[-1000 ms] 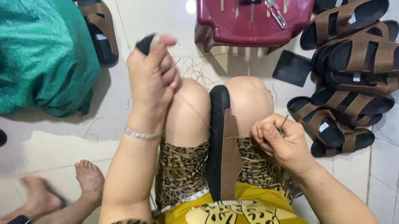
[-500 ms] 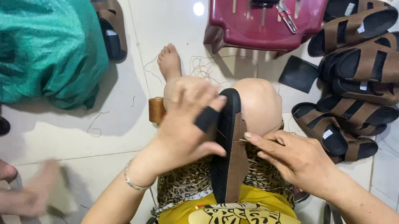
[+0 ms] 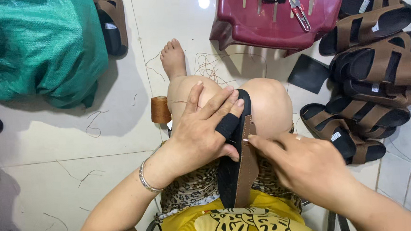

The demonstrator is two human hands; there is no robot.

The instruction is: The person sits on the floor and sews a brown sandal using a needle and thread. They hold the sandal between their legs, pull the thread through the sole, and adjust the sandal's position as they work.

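Note:
A black sandal sole with a brown leather strap [image 3: 243, 169] stands on edge between my knees. My left hand [image 3: 203, 127] lies across its left side and grips it, one finger wrapped in a black guard. My right hand [image 3: 300, 164] pinches the brown strap's upper end with fingertips pressed to it; whether it holds a needle is too small to tell. A spool of brown thread [image 3: 160, 109] sits on the floor beside my left knee, with a thread running toward my hands.
A maroon plastic stool [image 3: 275, 20] with scissors on it stands ahead. Several brown strapped sandals [image 3: 374, 71] pile at the right. A green sack [image 3: 36, 49] lies at the left. Loose threads litter the white tiles.
My left hand came down from raised thread-pulling height onto the sandal's side. My right hand moved from the lap up to the strap's end. Another person's feet at the lower left left the view.

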